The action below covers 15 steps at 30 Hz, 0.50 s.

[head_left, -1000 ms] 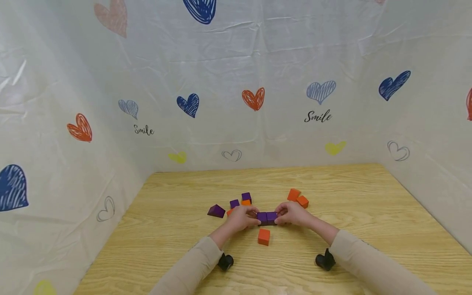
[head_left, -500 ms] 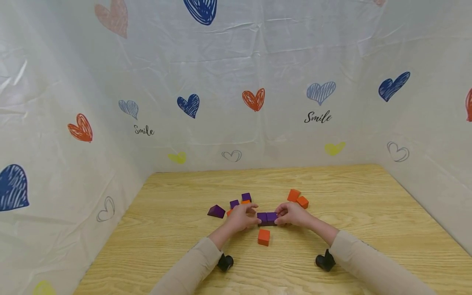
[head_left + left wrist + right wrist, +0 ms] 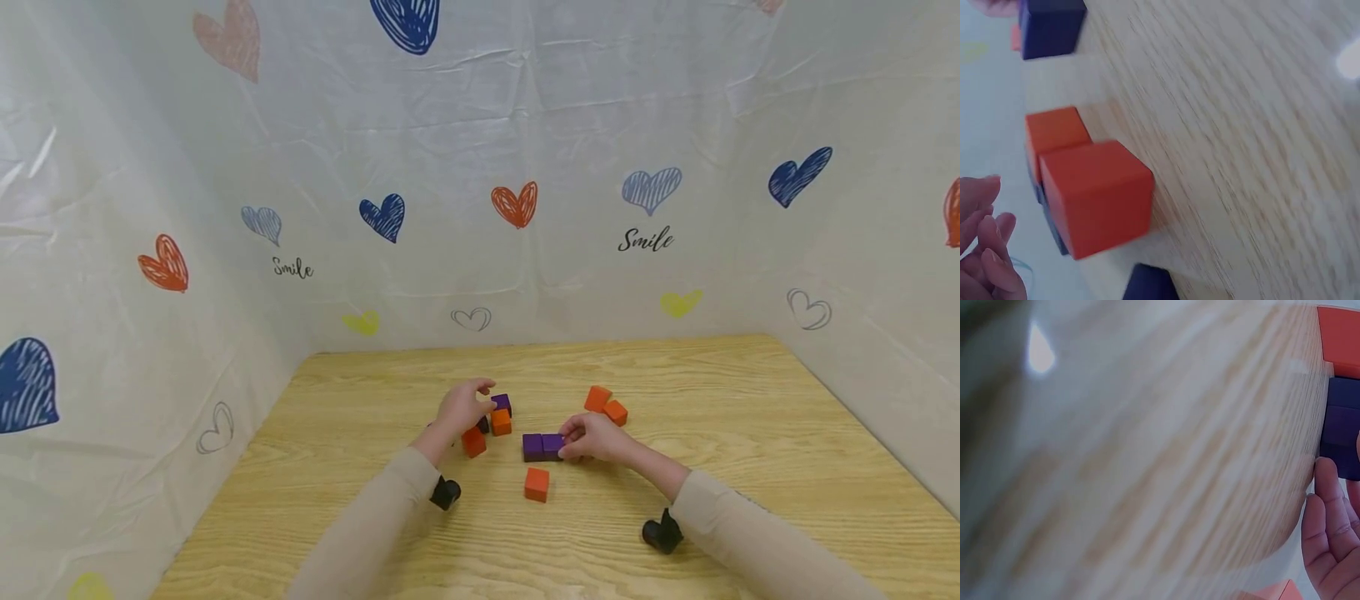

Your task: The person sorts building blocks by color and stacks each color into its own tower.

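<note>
Two purple blocks stand side by side mid-table in the head view, a left purple block (image 3: 532,447) and a right purple block (image 3: 552,447). My right hand (image 3: 597,437) grips the right one at its outer end. In the right wrist view its fingers (image 3: 1329,494) lie against the purple block (image 3: 1341,425). Farther back, my left hand (image 3: 461,407) reaches over the left cluster with nothing in its fingers. Its fingertips are right beside a purple cube (image 3: 502,405). Below this hand are an orange cube (image 3: 501,422) and a red-orange block (image 3: 473,442); a dark block is partly hidden.
A single red-orange cube (image 3: 537,484) lies in front of the purple pair. Behind the right hand are two more orange blocks (image 3: 597,398). A white curtain (image 3: 570,258) with hearts stands behind the wooden table (image 3: 720,400).
My left hand has let go of the left purple block and moved back and left to the cluster, now covering most of the purple wedge-like block. My right hand has stayed in place.
</note>
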Motion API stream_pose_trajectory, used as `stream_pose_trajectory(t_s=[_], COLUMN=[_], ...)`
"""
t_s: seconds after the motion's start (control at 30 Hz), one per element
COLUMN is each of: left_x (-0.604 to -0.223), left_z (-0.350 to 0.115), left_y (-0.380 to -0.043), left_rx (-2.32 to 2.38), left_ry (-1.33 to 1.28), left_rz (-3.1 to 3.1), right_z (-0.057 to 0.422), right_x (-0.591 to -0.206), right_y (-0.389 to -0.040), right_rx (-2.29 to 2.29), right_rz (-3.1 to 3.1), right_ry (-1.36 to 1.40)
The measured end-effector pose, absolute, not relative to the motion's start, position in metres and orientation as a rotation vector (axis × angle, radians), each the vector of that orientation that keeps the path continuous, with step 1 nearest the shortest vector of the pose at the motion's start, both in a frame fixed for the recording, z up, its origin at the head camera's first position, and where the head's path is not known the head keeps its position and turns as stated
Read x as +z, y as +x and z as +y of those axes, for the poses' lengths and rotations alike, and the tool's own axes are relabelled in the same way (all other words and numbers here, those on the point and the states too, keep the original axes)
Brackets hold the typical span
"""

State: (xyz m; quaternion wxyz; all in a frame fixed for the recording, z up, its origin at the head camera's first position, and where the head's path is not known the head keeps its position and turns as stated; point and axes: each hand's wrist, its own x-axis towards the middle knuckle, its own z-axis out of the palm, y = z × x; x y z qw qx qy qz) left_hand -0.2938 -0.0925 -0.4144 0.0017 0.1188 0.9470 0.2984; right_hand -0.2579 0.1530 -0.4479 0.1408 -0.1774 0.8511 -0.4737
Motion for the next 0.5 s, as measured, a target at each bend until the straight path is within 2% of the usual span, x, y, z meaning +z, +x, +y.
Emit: stream_pose_trajectory(t_s=[0.2,0.5], left_x=[-0.418,-0.425], left_z=[-0.096,-0.097], left_y=[-0.303,-0.312], left_rx=[0.800,0.787], left_ry=[0.410,0.399], left_rz=[2.962,2.891], right_z=[0.158,0.152], right_x=[-0.455,-0.449], right_y=[-0.262,-0.259], right_rx=[-1.392,-1.352], right_rz=[2.439,2.479], right_ry=[-0.615,-0.483])
